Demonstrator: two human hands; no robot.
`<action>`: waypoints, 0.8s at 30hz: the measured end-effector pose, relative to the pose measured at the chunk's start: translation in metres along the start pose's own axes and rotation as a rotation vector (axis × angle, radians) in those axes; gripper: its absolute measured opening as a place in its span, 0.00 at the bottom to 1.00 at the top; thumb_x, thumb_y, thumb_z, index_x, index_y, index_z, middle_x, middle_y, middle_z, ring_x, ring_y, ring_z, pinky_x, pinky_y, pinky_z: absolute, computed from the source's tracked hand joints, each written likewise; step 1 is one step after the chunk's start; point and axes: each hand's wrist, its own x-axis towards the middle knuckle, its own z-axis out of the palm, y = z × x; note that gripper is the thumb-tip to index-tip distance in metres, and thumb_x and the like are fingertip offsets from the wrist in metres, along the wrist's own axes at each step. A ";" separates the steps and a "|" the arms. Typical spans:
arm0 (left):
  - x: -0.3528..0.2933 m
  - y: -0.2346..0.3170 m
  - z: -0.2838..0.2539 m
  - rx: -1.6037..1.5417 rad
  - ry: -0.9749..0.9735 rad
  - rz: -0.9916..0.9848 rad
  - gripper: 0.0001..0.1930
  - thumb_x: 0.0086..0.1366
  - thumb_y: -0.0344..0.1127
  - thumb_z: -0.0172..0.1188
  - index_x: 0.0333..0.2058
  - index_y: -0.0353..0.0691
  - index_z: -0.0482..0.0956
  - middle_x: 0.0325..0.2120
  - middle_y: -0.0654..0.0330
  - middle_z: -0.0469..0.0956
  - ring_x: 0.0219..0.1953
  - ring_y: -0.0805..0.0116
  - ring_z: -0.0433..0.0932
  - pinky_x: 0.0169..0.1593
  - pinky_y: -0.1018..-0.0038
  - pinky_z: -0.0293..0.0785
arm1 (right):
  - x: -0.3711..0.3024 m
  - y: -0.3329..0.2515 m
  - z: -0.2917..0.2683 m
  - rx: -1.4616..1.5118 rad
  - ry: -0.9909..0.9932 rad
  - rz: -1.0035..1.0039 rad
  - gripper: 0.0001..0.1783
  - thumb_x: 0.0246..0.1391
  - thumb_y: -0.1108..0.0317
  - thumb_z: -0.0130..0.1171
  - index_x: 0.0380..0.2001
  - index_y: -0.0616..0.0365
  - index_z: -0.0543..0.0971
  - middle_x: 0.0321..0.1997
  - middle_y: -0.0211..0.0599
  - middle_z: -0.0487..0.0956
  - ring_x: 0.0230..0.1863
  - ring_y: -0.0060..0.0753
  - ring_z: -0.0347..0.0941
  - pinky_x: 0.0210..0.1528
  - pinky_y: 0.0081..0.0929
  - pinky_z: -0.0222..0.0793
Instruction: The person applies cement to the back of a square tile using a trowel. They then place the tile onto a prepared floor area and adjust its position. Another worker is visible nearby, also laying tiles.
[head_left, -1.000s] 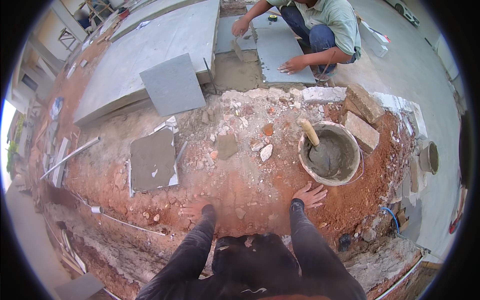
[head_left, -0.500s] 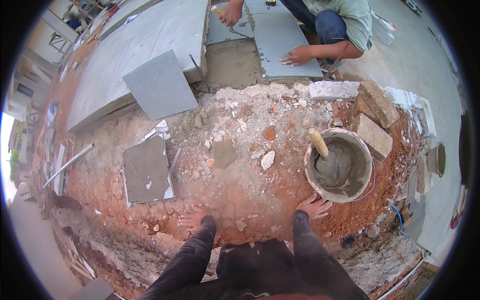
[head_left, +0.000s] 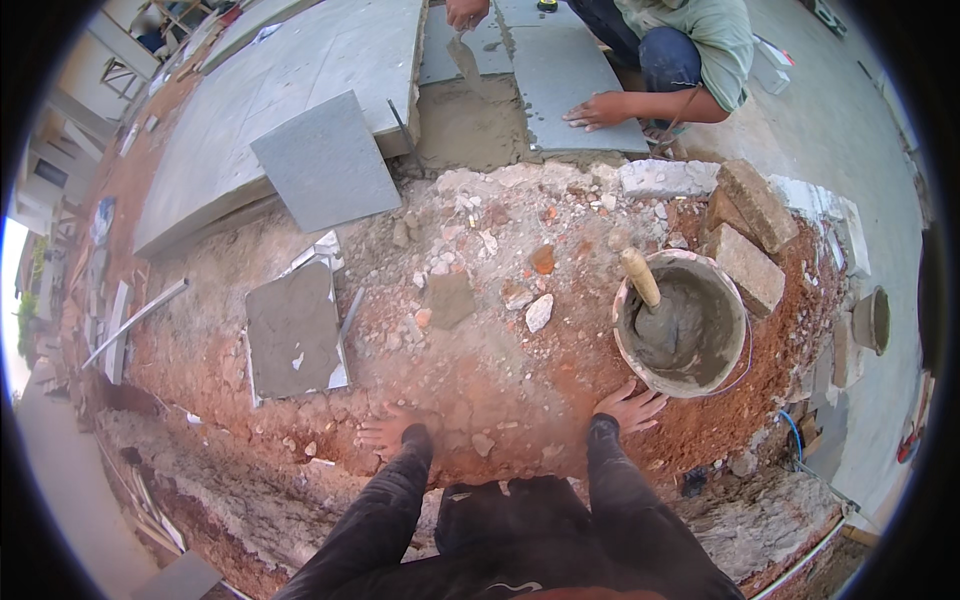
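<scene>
My left hand [head_left: 390,430] lies flat on the red soil with its fingers spread, holding nothing. Resting on the ground just below the bucket, my right hand [head_left: 630,407] also has its fingers apart and nothing in them. The bucket [head_left: 735,362] contains wet grey mortar [head_left: 690,325], and a wooden handle [head_left: 640,277] sticks up out of it; what the handle belongs to is sunk in the mortar. Beyond my left hand, a tile [head_left: 292,330] coated with mortar lies on the ground. A bare grey tile [head_left: 327,165] leans against the raised slab edge.
A co-worker [head_left: 680,60] squats at the far side, one hand on a laid tile [head_left: 570,80], the other holding a trowel [head_left: 465,60] over a mortar bed [head_left: 465,125]. Bricks [head_left: 745,268] stand beside the bucket. Rubble [head_left: 540,313] covers the middle ground. A second bucket [head_left: 872,320] sits right.
The co-worker's trowel hand has moved up, and the trowel now points down toward the mortar bed. My hands stay in place on the soil. The view has shifted slightly.
</scene>
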 end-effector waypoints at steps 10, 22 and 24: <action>-0.018 0.003 -0.007 0.013 -0.039 0.017 0.42 0.62 0.69 0.36 0.62 0.39 0.58 0.65 0.52 0.54 0.67 0.57 0.53 0.62 0.51 0.52 | 0.007 0.005 -0.005 -0.002 -0.023 0.017 0.35 0.61 0.43 0.41 0.62 0.57 0.60 0.70 0.48 0.51 0.71 0.47 0.46 0.66 0.59 0.42; -0.007 -0.001 0.005 -0.015 -0.017 0.011 0.43 0.61 0.69 0.38 0.62 0.38 0.57 0.65 0.49 0.52 0.67 0.55 0.51 0.61 0.47 0.53 | 0.004 0.001 -0.004 0.003 -0.029 0.032 0.35 0.61 0.43 0.42 0.63 0.54 0.60 0.70 0.45 0.51 0.71 0.45 0.46 0.67 0.57 0.42; -0.009 -0.001 0.003 -0.008 -0.031 0.006 0.43 0.62 0.69 0.38 0.62 0.38 0.57 0.65 0.50 0.52 0.67 0.55 0.51 0.61 0.48 0.53 | 0.004 0.002 -0.003 -0.001 -0.027 0.030 0.35 0.61 0.43 0.42 0.63 0.54 0.60 0.70 0.44 0.51 0.71 0.44 0.46 0.67 0.57 0.42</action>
